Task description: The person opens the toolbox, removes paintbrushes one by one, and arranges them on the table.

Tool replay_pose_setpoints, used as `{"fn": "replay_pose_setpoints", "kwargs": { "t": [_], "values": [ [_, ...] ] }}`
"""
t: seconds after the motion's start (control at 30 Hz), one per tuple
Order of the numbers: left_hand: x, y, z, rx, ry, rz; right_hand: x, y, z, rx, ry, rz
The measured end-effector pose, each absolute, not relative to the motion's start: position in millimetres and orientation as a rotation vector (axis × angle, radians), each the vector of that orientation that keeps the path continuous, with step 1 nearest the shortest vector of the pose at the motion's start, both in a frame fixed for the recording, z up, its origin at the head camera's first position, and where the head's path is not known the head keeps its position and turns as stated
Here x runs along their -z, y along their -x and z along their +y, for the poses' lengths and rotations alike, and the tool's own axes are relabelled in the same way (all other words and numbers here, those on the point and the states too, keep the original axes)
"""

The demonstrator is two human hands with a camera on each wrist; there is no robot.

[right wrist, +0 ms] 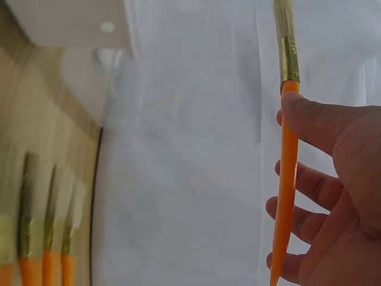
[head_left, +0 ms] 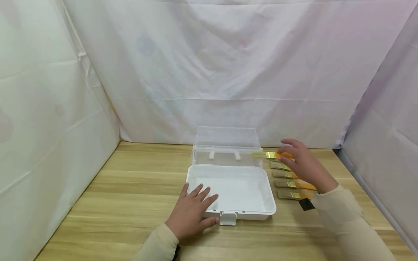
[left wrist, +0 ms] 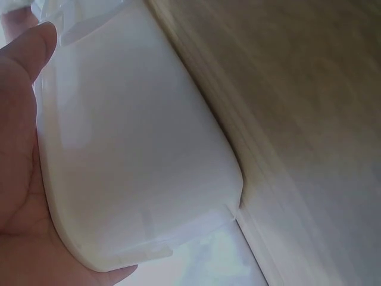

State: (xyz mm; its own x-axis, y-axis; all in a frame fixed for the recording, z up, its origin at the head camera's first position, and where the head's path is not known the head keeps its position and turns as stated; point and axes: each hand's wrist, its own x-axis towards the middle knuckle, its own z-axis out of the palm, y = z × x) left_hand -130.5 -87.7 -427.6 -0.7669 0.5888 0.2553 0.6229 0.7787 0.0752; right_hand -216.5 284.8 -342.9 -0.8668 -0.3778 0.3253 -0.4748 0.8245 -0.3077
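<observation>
My right hand [head_left: 302,162] pinches a paintbrush [right wrist: 289,149] between thumb and fingers, its orange handle along the fingers and its pale bristles past the thumb. In the head view the brush is raised beside the back right of a white plastic box [head_left: 236,216]. My left hand [head_left: 192,212] rests with spread fingers on the box's front left corner, the thumb by the front latch [head_left: 228,218]. The clear lid [head_left: 227,136] stands raised at the back. No brush shows inside the box.
Several more paintbrushes [head_left: 291,185] lie in a column on the wooden table [head_left: 130,203], right of the box. A small black piece [head_left: 307,204] lies near the right sleeve. White cloth [head_left: 228,72] hangs behind and at both sides.
</observation>
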Motion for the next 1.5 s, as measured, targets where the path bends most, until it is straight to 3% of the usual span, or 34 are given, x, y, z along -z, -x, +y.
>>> {"fn": "replay_pose_setpoints", "kwargs": {
  "t": [0.6,1.1,1.5],
  "values": [
    [429.0,131.7,-88.3,0.230,0.948,-2.767,398.3,158.4,347.3,-0.535,-0.568,-2.787],
    [432.4,132.6,-88.9,0.259,0.940,-2.742,428.3,141.5,363.5,-0.478,-0.589,-2.892],
    [430.7,132.3,-88.6,0.265,0.947,-2.757,440.9,141.0,367.0,-0.165,-0.687,-2.724]
  ]
}}
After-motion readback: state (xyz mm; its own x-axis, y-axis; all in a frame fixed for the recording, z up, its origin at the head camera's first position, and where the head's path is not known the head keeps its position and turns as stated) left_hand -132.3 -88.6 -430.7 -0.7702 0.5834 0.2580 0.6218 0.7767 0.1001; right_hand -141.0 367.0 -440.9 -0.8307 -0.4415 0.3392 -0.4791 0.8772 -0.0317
